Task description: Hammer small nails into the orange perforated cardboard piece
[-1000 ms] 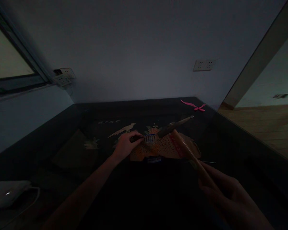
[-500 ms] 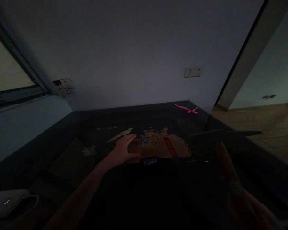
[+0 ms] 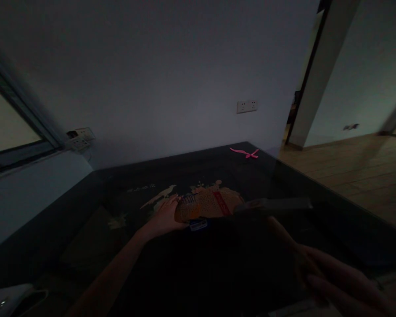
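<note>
In the head view, my left hand (image 3: 165, 216) is closed around the left end of a speckled tan package (image 3: 204, 206) with a red band and an orange patch. A small blue-and-white label (image 3: 198, 225) shows at its front edge. The package lies on a dark table (image 3: 171, 171). On the right, my right hand (image 3: 336, 277) grips a wooden-handled tool (image 3: 284, 231). Its long, flat head sits crosswise at the handle's top, close to the package's right end. Motion and darkness blur the head, so its exact kind is unclear.
A pink ribbon (image 3: 246, 152) lies near the table's far right corner. At the lower left is a white object with a cord (image 3: 11, 297). Sockets (image 3: 247, 106) are on the wall behind, and a power strip (image 3: 79, 141) is in the left corner.
My view has swung a little right. The tool in my right hand has moved left toward the package, and my left hand's fingers have closed in on the package's end.
</note>
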The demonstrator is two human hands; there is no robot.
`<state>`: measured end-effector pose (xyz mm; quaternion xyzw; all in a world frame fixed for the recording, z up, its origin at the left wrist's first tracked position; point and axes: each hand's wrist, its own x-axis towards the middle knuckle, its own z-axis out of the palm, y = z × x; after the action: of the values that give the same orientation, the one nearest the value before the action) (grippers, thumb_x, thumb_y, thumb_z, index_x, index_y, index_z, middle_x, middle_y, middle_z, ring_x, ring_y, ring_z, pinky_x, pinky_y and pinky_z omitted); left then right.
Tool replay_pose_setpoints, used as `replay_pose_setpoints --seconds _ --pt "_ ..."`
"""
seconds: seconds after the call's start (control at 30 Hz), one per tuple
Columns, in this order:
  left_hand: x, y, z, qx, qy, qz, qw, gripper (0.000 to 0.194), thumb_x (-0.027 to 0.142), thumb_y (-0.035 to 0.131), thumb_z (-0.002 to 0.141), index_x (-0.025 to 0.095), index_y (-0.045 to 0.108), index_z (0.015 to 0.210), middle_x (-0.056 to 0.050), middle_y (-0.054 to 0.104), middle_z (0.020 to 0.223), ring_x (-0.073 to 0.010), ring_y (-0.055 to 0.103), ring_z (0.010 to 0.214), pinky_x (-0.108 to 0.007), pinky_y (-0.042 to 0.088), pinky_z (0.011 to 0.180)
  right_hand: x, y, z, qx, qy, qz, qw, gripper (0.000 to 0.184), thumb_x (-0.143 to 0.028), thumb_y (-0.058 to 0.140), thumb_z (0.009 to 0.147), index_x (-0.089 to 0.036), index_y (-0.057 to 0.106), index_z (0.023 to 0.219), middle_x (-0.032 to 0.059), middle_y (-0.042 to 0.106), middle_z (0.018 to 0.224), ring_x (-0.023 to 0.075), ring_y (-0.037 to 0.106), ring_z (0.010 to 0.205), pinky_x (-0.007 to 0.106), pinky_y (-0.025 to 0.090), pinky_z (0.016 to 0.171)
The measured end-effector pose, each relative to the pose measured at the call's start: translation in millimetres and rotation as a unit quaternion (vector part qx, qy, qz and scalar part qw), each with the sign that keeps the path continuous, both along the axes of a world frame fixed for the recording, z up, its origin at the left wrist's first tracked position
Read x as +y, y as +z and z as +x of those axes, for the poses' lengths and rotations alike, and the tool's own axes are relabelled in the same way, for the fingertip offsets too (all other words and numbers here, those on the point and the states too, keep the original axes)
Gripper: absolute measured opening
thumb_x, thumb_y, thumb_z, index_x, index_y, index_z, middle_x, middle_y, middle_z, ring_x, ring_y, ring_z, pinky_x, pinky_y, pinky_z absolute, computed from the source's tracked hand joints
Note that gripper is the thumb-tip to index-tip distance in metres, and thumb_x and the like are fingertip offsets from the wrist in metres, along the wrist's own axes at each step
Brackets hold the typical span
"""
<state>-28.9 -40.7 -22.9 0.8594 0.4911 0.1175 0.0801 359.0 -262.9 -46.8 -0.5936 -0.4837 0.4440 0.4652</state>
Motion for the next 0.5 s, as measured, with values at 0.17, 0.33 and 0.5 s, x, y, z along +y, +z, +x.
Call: replay_pose_setpoints --seconds 0.17,0.33,0.5 --pt "8 -3.6 14 -0.012 0.005 0.023 1.0 0.079 0.05 0.074 0.057 0.015 0.049 0.123 -0.017 0.055 0.124 -0.0366 0.051 0.117 -0.047 0.041 0.098 5 10.7 22 -0.152 -0.043 0.07 0.985 0.04 -0.048 0.076 0.065 -0.03 0.075 0.101 0.0063 0.075 0.105 0.0334 0.068 0.096 0.041 0.057 0.081" --pt "24 4.1 42 -0.012 -0.017 0.008 1.0 0.072 0.046 0.073 0.059 0.015 0.05 0.121 -0.015 0.058 0.12 -0.0347 0.054 0.113 -0.044 0.043 0.095 19 16.9 24 -0.285 0.019 0.091 0.954 0.028 -0.043 0.073 0.069 -0.031 0.076 0.094 0.005 0.077 0.09 0.03 0.072 0.078 0.038 0.059 0.065" --pt "54 6.0 80 -0.004 -0.029 0.01 1.0 0.074 0.049 0.074 0.058 0.016 0.051 0.121 -0.014 0.059 0.12 -0.0328 0.055 0.112 -0.041 0.042 0.095 51 15.4 19 -0.429 0.093 0.093 0.894 0.028 -0.026 0.067 0.077 -0.026 0.071 0.104 0.0045 0.075 0.098 0.0272 0.071 0.085 0.037 0.056 0.072"
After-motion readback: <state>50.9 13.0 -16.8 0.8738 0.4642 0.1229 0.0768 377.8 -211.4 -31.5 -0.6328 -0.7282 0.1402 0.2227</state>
